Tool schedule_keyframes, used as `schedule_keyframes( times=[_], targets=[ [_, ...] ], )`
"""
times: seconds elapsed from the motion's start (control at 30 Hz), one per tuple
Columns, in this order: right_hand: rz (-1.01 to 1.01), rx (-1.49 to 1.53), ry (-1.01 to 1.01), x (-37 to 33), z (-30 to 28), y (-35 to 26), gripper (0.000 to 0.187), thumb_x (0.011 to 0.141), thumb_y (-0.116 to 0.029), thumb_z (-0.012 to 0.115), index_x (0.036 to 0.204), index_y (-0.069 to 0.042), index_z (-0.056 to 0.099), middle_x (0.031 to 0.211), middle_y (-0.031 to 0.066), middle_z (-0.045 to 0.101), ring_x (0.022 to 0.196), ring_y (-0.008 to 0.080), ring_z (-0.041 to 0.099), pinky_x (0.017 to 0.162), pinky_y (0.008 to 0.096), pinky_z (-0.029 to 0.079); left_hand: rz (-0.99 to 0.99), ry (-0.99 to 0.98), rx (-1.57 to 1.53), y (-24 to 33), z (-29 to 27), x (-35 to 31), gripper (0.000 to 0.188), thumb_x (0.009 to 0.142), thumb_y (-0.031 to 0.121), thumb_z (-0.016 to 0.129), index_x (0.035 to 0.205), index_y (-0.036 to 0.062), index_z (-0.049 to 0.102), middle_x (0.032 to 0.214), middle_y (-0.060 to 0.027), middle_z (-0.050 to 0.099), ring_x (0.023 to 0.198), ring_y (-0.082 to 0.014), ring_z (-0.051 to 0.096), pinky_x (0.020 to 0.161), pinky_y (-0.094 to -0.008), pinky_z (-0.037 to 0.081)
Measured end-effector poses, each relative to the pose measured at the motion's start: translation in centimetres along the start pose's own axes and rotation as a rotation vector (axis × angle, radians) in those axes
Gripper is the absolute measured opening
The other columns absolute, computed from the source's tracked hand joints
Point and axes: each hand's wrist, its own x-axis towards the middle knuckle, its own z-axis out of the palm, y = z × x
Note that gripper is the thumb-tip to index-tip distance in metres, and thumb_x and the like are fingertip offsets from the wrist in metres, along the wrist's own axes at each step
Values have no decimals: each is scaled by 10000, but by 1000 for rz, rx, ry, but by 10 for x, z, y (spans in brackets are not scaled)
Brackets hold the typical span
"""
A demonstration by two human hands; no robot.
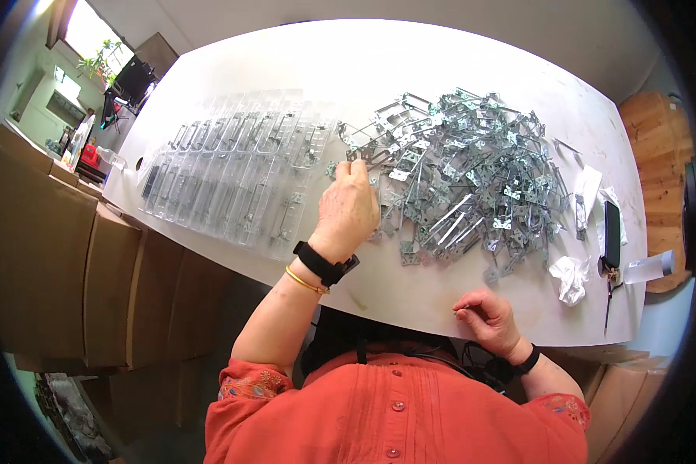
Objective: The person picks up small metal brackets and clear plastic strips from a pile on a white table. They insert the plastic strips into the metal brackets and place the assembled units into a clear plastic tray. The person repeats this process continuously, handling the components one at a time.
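My left hand [349, 210] reaches over the table to the left edge of a heap of metal brackets [472, 166]. Its fingertips are closed on one metal bracket [363, 155], partly hidden behind them. Just left of this hand lies a clear plastic tray [232, 166] with rows of long compartments, many holding similar metal parts. By the table's front edge my right hand [489, 319] rests with curled fingers, thumb against the fingers. Whatever may be inside its grip is hidden.
Crumpled white tissue [571, 280], a black narrow object [612, 234] and a clear cylinder [648, 267] lie at the right of the white table [394, 290]. A round wooden stool top [653, 170] stands beyond. Cardboard boxes [46, 255] line the left.
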Motion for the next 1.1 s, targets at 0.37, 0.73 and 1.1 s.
schedule_keyframes(
  times=[0.37, 0.73, 1.1],
  targets=[
    [-54, 11, -32, 1, -2, 2, 150, 997, 23, 773, 1123, -47, 733, 989, 61, 704, 852, 155, 669, 752, 287, 542, -212, -8, 137, -16, 19, 73, 468, 945, 87, 707, 1349, -37, 506, 1399, -298, 565, 1166, -499, 720, 993, -533, 614],
    [-48, 17, -48, 0, -3, 5, 148, 1004, 26, 763, 1128, -48, 733, 1000, 70, 713, 868, 166, 687, 770, 298, 557, -245, 15, 148, -16, 29, 90, 385, 957, 126, 749, 1278, -46, 627, 1371, -303, 578, 1172, -485, 706, 1001, -514, 602],
    [-64, -37, -70, 1, -5, 2, 141, 1030, 20, 740, 1158, -40, 736, 1033, 61, 722, 910, 151, 709, 810, 287, 573, -148, 41, 181, -30, 30, 102, 275, 864, -19, 737, 1133, -72, 722, 1352, -340, 591, 1095, -497, 741, 978, -491, 628]
  ],
)
